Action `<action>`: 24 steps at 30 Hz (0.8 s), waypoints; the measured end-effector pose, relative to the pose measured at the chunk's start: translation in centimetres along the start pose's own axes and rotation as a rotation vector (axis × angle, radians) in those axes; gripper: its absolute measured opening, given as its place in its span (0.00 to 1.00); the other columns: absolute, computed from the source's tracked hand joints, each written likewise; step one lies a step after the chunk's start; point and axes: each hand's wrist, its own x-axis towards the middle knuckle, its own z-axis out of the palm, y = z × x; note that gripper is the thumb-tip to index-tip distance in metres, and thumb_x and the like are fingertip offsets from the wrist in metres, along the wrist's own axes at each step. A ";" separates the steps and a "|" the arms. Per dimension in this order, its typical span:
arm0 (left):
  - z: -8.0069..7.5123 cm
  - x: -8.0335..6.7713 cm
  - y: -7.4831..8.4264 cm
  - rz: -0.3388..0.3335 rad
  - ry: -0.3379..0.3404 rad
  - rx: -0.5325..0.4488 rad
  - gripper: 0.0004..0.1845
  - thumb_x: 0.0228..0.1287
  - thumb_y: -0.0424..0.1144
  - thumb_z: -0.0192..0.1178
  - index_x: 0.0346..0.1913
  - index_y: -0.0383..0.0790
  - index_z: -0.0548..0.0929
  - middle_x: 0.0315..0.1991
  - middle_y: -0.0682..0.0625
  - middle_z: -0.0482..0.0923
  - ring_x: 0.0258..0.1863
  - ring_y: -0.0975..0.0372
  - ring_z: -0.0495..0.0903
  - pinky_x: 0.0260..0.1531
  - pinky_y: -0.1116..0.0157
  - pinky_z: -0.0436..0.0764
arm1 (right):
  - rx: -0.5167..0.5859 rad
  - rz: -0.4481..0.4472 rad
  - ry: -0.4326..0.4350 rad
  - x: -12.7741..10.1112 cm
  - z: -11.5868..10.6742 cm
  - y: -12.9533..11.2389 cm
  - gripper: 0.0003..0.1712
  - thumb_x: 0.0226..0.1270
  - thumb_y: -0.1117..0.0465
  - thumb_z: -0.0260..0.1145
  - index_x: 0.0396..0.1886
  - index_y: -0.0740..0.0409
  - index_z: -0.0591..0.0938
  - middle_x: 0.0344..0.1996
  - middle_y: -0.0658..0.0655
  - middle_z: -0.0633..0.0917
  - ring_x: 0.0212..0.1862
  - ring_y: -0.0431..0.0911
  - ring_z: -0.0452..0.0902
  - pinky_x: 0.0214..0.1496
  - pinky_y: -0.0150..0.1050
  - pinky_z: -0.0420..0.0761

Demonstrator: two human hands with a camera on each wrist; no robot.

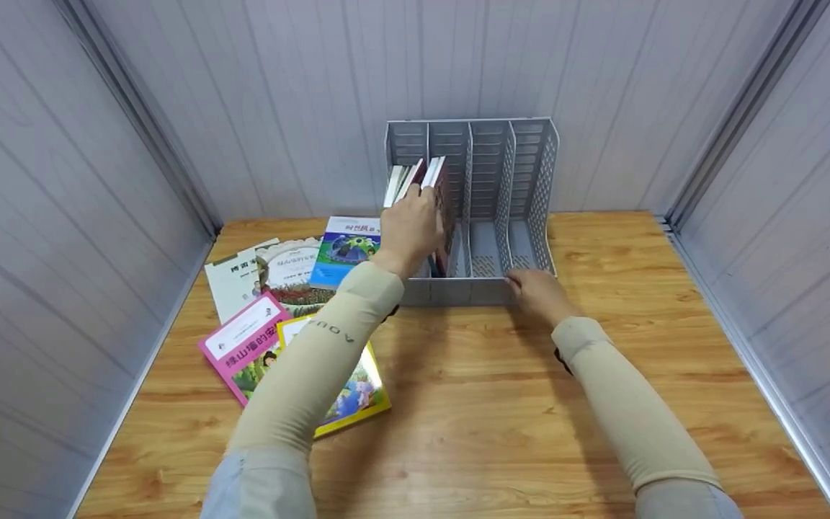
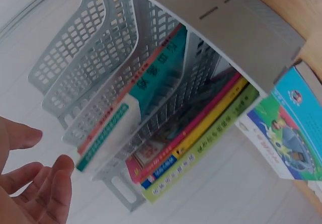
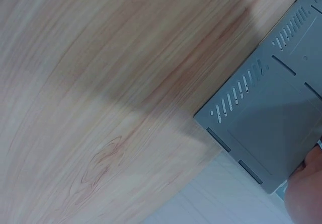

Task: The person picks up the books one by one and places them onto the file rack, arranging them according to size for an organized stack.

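A grey file rack (image 1: 476, 292) with upright dividers stands against the back wall. My left hand (image 1: 411, 227) is over its left half, beside the upper end of books standing in the second compartment. In the left wrist view, the thumb and fingers (image 2: 63, 176) are apart, close to the corner of a teal-and-white book (image 2: 160, 80) with a reddish one against it. Several books with pink, yellow and green spines (image 2: 214, 141) fill the leftmost compartment. My right hand (image 1: 541, 292) grips the rack's front edge near its right end; the right wrist view shows only part of that hand (image 3: 307, 189).
Left of the rack, a blue-and-green book (image 1: 343, 252), a pink book (image 1: 242, 346), a yellow-edged book (image 1: 354, 393), a pale book (image 1: 231, 285) and one with a white oval cover (image 1: 289, 267) lie overlapping on the wooden table (image 1: 501, 425). Panel walls enclose the table.
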 end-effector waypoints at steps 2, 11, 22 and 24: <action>-0.4 -0.2 -0.7 0.004 0.021 -0.016 0.11 0.76 0.37 0.61 0.49 0.32 0.84 0.45 0.38 0.86 0.39 0.43 0.90 0.37 0.44 0.91 | 0.003 0.001 0.000 0.0 0.0 0.0 0.19 0.90 0.57 0.54 0.60 0.62 0.86 0.55 0.65 0.91 0.61 0.64 0.86 0.69 0.64 0.80; -1.5 -1.5 -4.2 -0.009 0.033 -0.065 0.15 0.77 0.39 0.64 0.56 0.30 0.83 0.48 0.35 0.87 0.45 0.42 0.89 0.44 0.45 0.90 | -0.012 -0.016 0.014 0.1 0.1 0.2 0.19 0.89 0.57 0.56 0.61 0.63 0.87 0.57 0.65 0.90 0.62 0.64 0.86 0.70 0.64 0.80; -2.5 -3.5 -8.8 -0.023 0.003 -0.106 0.15 0.76 0.36 0.62 0.56 0.29 0.83 0.50 0.35 0.87 0.48 0.42 0.88 0.50 0.45 0.89 | -0.014 -0.042 0.015 0.5 0.0 0.3 0.17 0.88 0.57 0.57 0.56 0.63 0.88 0.48 0.64 0.92 0.55 0.63 0.88 0.65 0.64 0.83; -2.5 -4.0 -9.7 -0.024 -0.022 -0.100 0.14 0.76 0.37 0.62 0.55 0.29 0.83 0.50 0.35 0.87 0.49 0.41 0.88 0.50 0.45 0.88 | -0.017 -0.042 0.018 0.5 0.0 0.3 0.17 0.88 0.58 0.57 0.55 0.63 0.88 0.47 0.64 0.92 0.55 0.64 0.88 0.64 0.64 0.83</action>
